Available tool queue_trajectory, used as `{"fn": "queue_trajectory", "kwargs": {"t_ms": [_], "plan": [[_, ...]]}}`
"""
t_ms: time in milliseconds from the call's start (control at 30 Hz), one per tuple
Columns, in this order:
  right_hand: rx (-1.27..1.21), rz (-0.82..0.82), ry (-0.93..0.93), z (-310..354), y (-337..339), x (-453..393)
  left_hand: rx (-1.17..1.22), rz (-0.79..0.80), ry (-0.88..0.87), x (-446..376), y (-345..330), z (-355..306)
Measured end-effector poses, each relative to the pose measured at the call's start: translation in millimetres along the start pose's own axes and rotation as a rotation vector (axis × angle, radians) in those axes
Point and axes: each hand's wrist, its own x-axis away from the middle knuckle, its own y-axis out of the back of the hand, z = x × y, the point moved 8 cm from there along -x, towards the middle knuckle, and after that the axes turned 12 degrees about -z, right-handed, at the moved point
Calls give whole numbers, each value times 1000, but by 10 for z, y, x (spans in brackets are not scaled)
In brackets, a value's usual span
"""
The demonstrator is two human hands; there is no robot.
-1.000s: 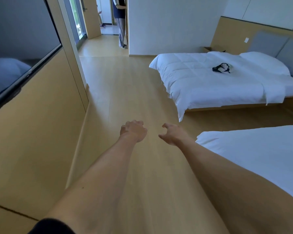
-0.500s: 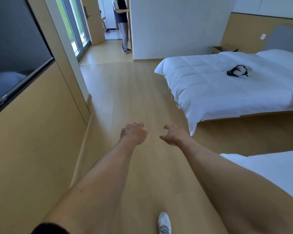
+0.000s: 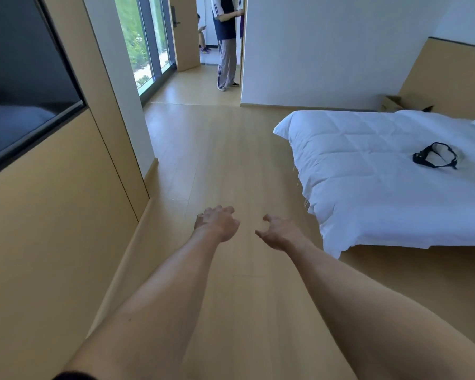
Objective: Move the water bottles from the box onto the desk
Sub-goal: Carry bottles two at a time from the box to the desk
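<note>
Both hands, left hand [image 3: 217, 224] and right hand [image 3: 281, 233], extend empty over the pale wooden floor [image 3: 231, 160] with fingers loosely curled; no water bottles in view, perhaps inside the open brown cardboard box [image 3: 392, 103]; presumably heavy, smooth, best gripped mid-body.

White bed [image 3: 381, 174], tan floor [image 3: 231, 160]
</note>
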Motion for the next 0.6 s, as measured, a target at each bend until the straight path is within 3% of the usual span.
{"fn": "queue_trajectory", "kwargs": {"t_ms": [200, 600], "plan": [[8, -54, 24, 221, 114, -1151, 5, -18, -41, -1219, 43, 20], [-25, -109, -123, 680, 538, -3619, 6, -30, -147, -4055, 572, 105]]}}
